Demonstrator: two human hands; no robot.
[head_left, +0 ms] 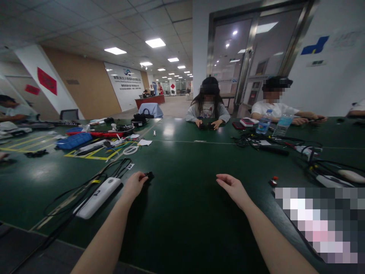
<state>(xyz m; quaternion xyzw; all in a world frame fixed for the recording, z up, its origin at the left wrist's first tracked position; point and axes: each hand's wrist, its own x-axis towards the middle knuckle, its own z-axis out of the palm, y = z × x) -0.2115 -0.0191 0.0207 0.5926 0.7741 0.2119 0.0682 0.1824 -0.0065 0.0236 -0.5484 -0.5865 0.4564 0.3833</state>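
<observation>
My left hand [137, 184] is over the green table on the left, its thumb and fingers pinched on a small black object [149, 175]. Its exact kind is too small and dark to make out. My right hand [231, 187] hovers above the table on the right. Its thumb and fingertips are slightly apart, with nothing visible between them. Just left of my left wrist lies a white power bank [98, 198] marked with a 2, black cables running beside it.
A small red-and-black piece [273, 181] and a pixelated device [319, 228] lie at the right. Cables [268, 144] and water bottles [264, 122] stand further back. A blue tray [73, 141] is at the left. Two people [209, 102] sit across the table [182, 213].
</observation>
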